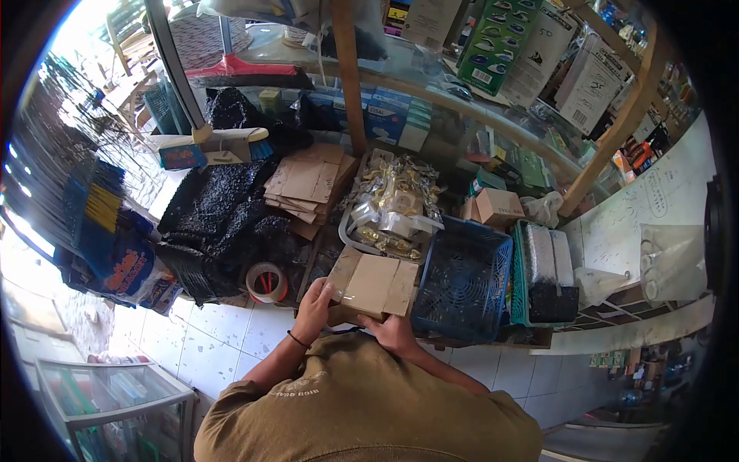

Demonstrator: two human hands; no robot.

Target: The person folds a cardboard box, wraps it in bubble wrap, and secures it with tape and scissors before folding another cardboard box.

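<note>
A brown cardboard box [375, 282] is held in front of my chest, with flaps folded across its top. My left hand [314, 309] grips its left side, fingers closed at the edge. My right hand [391, 333] holds the near right side from below, and part of its fingers is hidden by the box. Just beyond the box stands a clear plastic tub [352, 231] heaped with small bagged metal parts, gold and silver in colour. To its left lies a stack of flattened cardboard boxes [308, 181].
A blue plastic basket [504, 266] is at the right, beside a green basket [519, 296] holding bubble-wrapped items. Left are black bubble wrap [212, 204] and a tape roll [266, 282]. Wooden posts [350, 85] and a glass case [300, 50] bound the far side.
</note>
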